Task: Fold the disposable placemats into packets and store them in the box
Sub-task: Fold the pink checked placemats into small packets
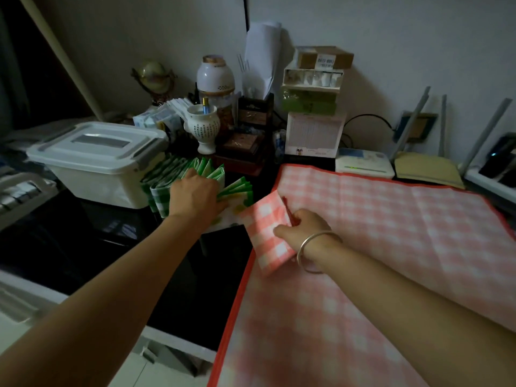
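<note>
Head view of a dark counter (181,289) during packet folding. The left hand (195,195) reaches forward and rests on a row of folded green-checked packets (159,188), which stand on edge, fanned, just beside the right-hand wall of the white plastic box (92,174). Its fingertips are buried among the folds, so whether its grip closes on a packet or merely presses the row cannot be told. More green packets (237,188) fan out to the right of the hand, over a white printed sheet (231,217). The box sits at the left rear of the counter, with its grey-latched lid (100,141) on. The right hand (303,229), which wears a metal bangle (310,247) at the wrist, has its grip closed on a folded pink-checked packet (265,227): the thumb lies on the upper face and the fingers curl round the red-trimmed edge. This packet is held above the left border of an unfolded pink-checked placemat (377,233), which has a red hem and lies spread flat across the right half of the counter. The packet is near the green row but apart from it. Against the rear wall stand a white patterned vase (202,127), a small globe (153,76), stacked cartons (315,79) and a white router (363,163).
</note>
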### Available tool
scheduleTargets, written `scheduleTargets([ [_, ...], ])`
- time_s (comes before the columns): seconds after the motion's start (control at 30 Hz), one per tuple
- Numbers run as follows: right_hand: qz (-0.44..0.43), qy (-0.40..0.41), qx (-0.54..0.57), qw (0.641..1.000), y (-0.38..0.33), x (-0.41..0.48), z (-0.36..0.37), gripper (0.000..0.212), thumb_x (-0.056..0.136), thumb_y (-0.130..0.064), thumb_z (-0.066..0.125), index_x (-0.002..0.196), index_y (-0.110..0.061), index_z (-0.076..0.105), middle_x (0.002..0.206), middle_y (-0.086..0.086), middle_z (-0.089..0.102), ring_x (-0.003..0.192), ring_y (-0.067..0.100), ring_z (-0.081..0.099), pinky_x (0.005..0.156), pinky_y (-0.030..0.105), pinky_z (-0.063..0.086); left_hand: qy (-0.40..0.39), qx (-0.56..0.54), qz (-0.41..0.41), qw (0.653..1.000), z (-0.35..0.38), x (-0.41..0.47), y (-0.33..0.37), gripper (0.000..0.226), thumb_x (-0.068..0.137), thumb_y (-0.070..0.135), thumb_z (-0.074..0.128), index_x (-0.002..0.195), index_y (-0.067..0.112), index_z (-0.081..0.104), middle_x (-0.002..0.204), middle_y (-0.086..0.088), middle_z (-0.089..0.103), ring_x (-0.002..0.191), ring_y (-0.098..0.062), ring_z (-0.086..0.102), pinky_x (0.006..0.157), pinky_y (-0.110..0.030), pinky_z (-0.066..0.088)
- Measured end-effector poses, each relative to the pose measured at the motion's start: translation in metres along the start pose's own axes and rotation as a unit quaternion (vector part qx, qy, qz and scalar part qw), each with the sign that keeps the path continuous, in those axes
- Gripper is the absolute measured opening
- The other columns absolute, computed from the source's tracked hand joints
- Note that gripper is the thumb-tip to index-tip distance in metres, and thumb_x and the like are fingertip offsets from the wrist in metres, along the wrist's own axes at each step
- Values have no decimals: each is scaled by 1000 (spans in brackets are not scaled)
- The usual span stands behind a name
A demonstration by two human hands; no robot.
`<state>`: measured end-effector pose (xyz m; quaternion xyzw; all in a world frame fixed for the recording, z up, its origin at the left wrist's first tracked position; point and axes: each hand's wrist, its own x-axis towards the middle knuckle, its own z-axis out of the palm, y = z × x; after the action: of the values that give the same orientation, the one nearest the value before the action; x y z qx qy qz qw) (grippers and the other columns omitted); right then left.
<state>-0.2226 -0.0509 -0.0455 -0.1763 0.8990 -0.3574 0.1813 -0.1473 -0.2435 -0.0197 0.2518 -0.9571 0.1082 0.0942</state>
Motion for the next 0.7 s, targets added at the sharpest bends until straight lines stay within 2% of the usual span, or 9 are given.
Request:
scheduleTargets([
  [0.1, 23, 44, -44, 998, -18, 5, 6, 45, 83, -39, 60, 117, -10, 53, 118, 10, 61, 104, 32, 59, 76, 30, 43, 22, 13, -19, 1000, 6, 5, 4, 35, 91, 51, 59, 90, 17, 63, 88, -4, 61, 110, -26, 50, 68, -33, 31],
  [0.2, 50, 54, -41, 996, -40, 18, 15, 52, 87, -35, 58, 127, -5, 42, 129, 15, 55, 116, 35, 55, 88, 35, 46, 34, 7, -48, 998, 11, 11, 4, 31, 91, 47, 60, 81, 19, 56, 89, -5, 64, 108, -27, 52, 71, -34, 32],
  [0.3, 64, 53, -6, 996, -62, 34, 33, 58, 85, -34, 61, 129, -6, 34, 129, 15, 55, 116, 35, 56, 93, 37, 47, 44, 12, -61, 997, 17, 16, 1, 31, 92, 48, 57, 80, 19, 56, 90, -5, 65, 105, -27, 54, 72, -34, 31],
  [0.43, 46, 48, 21, 998, -84, 48, 57, 55, 85, -33, 61, 125, -7, 34, 128, 14, 56, 116, 34, 57, 91, 34, 45, 74, -41, -60, 995, 23, 15, -7, 46, 95, 56, 48, 69, 17, 47, 74, -6, 56, 98, -27, 56, 66, -33, 32],
  [0.47, 38, 43, 22, 998, -87, 49, 63, 56, 85, -33, 62, 126, -7, 34, 129, 14, 55, 117, 34, 56, 91, 34, 44, 92, -79, -57, 991, 24, 14, -10, 44, 95, 53, 48, 75, 15, 54, 77, -6, 56, 98, -28, 55, 64, -34, 35],
  [0.53, 22, 48, 25, 998, -90, 50, 69, 56, 85, -35, 61, 127, -8, 34, 129, 14, 54, 116, 35, 55, 90, 36, 44, 126, -158, -30, 979, 27, 9, -18, 34, 96, 41, 47, 106, 13, 64, 106, -10, 61, 110, -29, 51, 69, -39, 45],
  [0.6, 9, 70, 56, 996, -90, 54, 75, 52, 89, -45, 53, 124, -10, 38, 128, 14, 54, 114, 35, 56, 89, 37, 43, 145, -173, 7, 974, 28, 3, -28, 50, 92, 42, 38, 131, 15, 54, 136, -11, 51, 129, -30, 41, 94, -47, 46],
  [0.67, 12, 74, 104, 992, -91, 57, 79, 52, 92, -53, 42, 124, -12, 43, 127, 13, 54, 114, 35, 55, 88, 37, 41, 117, -121, 7, 986, 32, 0, -37, 66, 91, 55, 25, 146, 22, 41, 156, -10, 32, 146, -30, 21, 118, -54, 19],
  [0.7, 13, 72, 118, 990, -92, 58, 81, 51, 94, -53, 40, 124, -13, 45, 128, 13, 53, 114, 35, 55, 88, 36, 40, 81, -107, -12, 991, 35, -1, -40, 68, 92, 60, 20, 151, 27, 31, 161, -9, 20, 150, -27, 9, 120, -55, 5],
])
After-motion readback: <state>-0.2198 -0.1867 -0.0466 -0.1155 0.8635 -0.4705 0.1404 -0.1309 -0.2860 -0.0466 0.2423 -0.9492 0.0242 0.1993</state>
